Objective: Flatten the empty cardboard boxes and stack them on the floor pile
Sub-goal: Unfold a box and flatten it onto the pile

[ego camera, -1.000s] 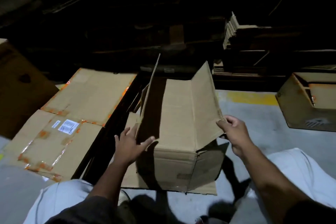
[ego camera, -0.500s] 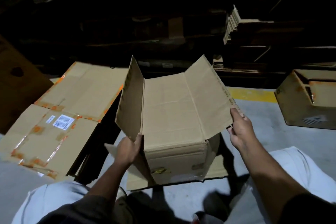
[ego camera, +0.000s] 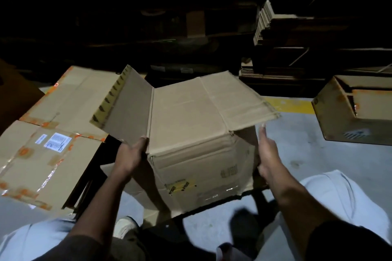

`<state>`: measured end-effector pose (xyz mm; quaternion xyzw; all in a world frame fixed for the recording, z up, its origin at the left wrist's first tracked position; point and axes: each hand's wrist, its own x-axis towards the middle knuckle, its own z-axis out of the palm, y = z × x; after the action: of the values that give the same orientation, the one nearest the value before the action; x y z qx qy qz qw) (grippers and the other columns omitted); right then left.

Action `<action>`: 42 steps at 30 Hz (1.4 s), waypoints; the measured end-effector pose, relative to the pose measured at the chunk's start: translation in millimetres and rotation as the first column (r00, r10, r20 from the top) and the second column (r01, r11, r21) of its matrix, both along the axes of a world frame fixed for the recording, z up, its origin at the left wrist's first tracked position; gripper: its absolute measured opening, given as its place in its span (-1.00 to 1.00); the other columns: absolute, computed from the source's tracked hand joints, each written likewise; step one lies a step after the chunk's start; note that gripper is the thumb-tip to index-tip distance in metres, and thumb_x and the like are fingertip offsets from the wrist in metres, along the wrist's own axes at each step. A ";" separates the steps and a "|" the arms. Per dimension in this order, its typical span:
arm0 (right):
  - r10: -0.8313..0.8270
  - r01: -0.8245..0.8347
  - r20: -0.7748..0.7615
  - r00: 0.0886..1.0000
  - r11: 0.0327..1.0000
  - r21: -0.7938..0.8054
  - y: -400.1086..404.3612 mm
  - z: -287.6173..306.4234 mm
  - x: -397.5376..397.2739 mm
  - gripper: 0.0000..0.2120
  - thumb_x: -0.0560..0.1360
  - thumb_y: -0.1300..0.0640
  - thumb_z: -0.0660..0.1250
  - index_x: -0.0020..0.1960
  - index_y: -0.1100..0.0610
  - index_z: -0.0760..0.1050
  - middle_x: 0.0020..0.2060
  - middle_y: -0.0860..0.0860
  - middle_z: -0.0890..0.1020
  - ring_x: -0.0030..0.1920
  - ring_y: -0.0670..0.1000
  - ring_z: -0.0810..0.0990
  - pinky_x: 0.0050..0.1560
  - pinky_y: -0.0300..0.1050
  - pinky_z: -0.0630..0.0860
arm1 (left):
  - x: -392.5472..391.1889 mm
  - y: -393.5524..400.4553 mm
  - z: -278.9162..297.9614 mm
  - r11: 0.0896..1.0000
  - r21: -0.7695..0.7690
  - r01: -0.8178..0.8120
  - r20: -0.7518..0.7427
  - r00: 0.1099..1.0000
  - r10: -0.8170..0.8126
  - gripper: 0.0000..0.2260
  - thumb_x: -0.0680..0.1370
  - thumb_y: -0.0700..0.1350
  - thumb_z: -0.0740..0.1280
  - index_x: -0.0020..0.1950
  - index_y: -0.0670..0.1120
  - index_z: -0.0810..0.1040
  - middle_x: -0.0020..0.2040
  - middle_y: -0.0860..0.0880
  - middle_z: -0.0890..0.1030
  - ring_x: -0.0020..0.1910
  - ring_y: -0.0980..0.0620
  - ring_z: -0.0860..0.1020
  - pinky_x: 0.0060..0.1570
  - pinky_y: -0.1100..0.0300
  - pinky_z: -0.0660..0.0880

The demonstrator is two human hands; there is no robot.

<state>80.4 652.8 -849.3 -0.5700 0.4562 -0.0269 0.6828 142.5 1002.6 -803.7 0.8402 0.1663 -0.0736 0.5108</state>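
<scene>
A brown cardboard box [ego camera: 191,125] is held in front of me, above the grey floor, its top flaps spread out left and right. My left hand [ego camera: 130,154] grips its left side where the left flap meets the wall. Fingers straight, my right hand [ego camera: 266,150] lies flat against the box's right side under the right flap. To the left lies the pile of flattened boxes [ego camera: 48,140] with orange tape and a white label. A flat cardboard sheet [ego camera: 135,188] lies on the floor under the held box.
An open cardboard box [ego camera: 356,112] stands on the floor at the right. Stacks of flattened cardboard [ego camera: 267,21] fill the dark racks behind. A yellow floor line [ego camera: 290,105] runs at the back right. My knees in white trousers [ego camera: 331,201] are at the bottom.
The box has tipped toward me and its flaps have swung down and outward. My right hand let go of the right flap and moved to the box's side.
</scene>
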 end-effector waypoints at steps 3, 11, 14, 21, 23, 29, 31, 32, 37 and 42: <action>0.021 -0.013 -0.048 0.999 0.988 0.155 -0.2 -13.6 -5.1 -0.16 0.14 -0.49 0.51 0.07 0.20 0.62 -0.09 0.18 0.73 -0.09 0.23 0.72 -0.03 0.31 0.64 | 11.3 9.9 8.5 0.992 -0.099 -0.076 0.041 0.996 0.080 -0.60 0.57 0.13 0.35 0.08 -0.21 0.64 0.00 -0.15 0.66 -0.03 -0.15 0.58 0.06 -0.04 0.48; -0.089 0.103 -0.070 0.994 0.969 0.224 10.4 3.1 -6.8 -0.19 0.40 -0.38 0.40 0.45 0.11 0.39 0.38 0.08 0.51 0.37 0.17 0.47 0.41 0.21 0.37 | 16.6 30.0 23.8 0.961 -0.234 -0.146 0.033 0.987 0.158 -0.77 0.59 -0.04 0.35 -0.24 -0.04 0.66 -0.15 -0.16 0.50 -0.18 -0.05 0.43 -0.17 0.06 0.29; -0.104 0.108 -0.030 0.994 0.959 0.263 10.3 8.5 -3.0 -0.29 0.46 -0.36 0.34 0.43 0.07 0.40 0.32 0.08 0.56 0.32 0.14 0.52 0.38 0.21 0.42 | 16.3 35.4 21.4 0.942 -0.286 -0.175 0.026 0.981 0.190 -0.79 0.55 0.01 0.38 -0.07 -0.14 0.62 -0.14 -0.15 0.52 -0.17 -0.05 0.44 -0.21 0.08 0.29; -0.020 0.073 -0.138 0.990 0.916 0.395 -12.2 -32.6 -0.5 -0.04 0.16 -0.54 0.43 0.37 0.04 0.49 0.25 0.14 0.61 0.16 0.20 0.63 0.09 0.24 0.58 | 16.1 38.9 21.7 0.934 -0.318 -0.160 0.005 0.985 0.170 -0.81 0.57 -0.02 0.37 -0.11 -0.12 0.64 -0.17 -0.07 0.60 -0.19 0.00 0.52 -0.11 0.06 0.37; 0.037 0.040 -0.164 0.986 0.896 0.442 -4.2 -17.0 -4.9 -0.19 0.24 -0.42 0.49 0.27 0.12 0.54 0.16 0.17 0.65 0.15 0.20 0.63 0.12 0.24 0.57 | 15.8 39.0 21.6 0.939 -0.305 -0.157 0.017 0.985 0.170 -0.78 0.57 0.01 0.37 -0.09 -0.14 0.62 -0.18 -0.11 0.59 -0.18 -0.04 0.51 -0.10 0.04 0.36; 0.105 -0.113 0.043 0.994 0.852 0.512 -0.7 -6.1 -12.5 -0.33 0.29 -0.04 0.54 0.34 0.14 0.51 0.13 0.16 0.69 0.22 0.18 0.61 0.02 0.24 0.63 | 27.6 38.9 24.8 0.930 -0.220 -0.295 0.049 0.949 0.312 -0.66 0.52 0.11 0.34 0.04 -0.16 0.59 0.01 -0.18 0.61 -0.04 -0.14 0.54 -0.08 0.02 0.37; 0.121 -0.139 0.068 0.990 0.871 0.471 3.6 -5.2 -15.9 -0.33 0.28 0.03 0.54 0.36 0.14 0.50 0.11 0.15 0.70 0.18 0.16 0.63 -0.17 0.13 0.68 | 30.8 35.7 22.4 0.947 -0.161 -0.280 0.072 0.953 0.294 -0.62 0.48 0.19 0.39 0.05 -0.11 0.60 0.07 -0.15 0.64 0.04 -0.17 0.57 0.02 -0.02 0.45; 0.120 -0.133 0.057 0.991 0.894 0.429 5.7 -6.8 -18.1 -0.35 0.30 0.04 0.55 0.35 0.14 0.50 0.09 0.15 0.70 0.14 0.15 0.65 -0.22 0.09 0.68 | 29.7 31.4 19.6 0.961 -0.110 -0.255 0.080 0.961 0.264 -0.60 0.49 0.21 0.42 0.08 -0.10 0.60 0.07 -0.12 0.63 0.05 -0.16 0.57 0.05 -0.02 0.47; 0.003 0.024 -0.102 0.995 0.964 0.263 6.8 -20.6 -31.0 -0.51 0.34 0.10 0.61 0.16 0.31 0.59 -0.06 0.26 0.71 -0.16 0.20 0.73 -0.27 0.10 0.67 | 23.1 5.7 -9.1 0.936 0.141 -0.322 0.087 0.946 0.312 -0.07 0.31 0.31 0.55 0.45 -0.20 0.31 0.37 -0.21 0.48 0.35 -0.25 0.45 0.28 -0.17 0.46; -0.259 0.260 -0.149 0.954 0.965 -0.010 -2.8 -19.7 -41.0 -0.24 -0.01 -0.11 0.74 -0.02 0.33 0.57 -0.05 0.23 0.69 -0.11 0.24 0.69 -0.01 0.32 0.63 | 5.6 -32.8 -5.9 0.759 0.608 -0.232 0.350 0.937 0.006 0.06 0.41 0.21 0.51 0.63 -0.22 -0.04 0.63 -0.27 -0.03 0.60 -0.24 0.03 0.55 -0.19 0.06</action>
<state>39.4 650.0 -869.0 -0.5023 0.5771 -0.0713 0.6399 148.1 969.8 -809.6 0.9513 0.1479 0.1609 0.2175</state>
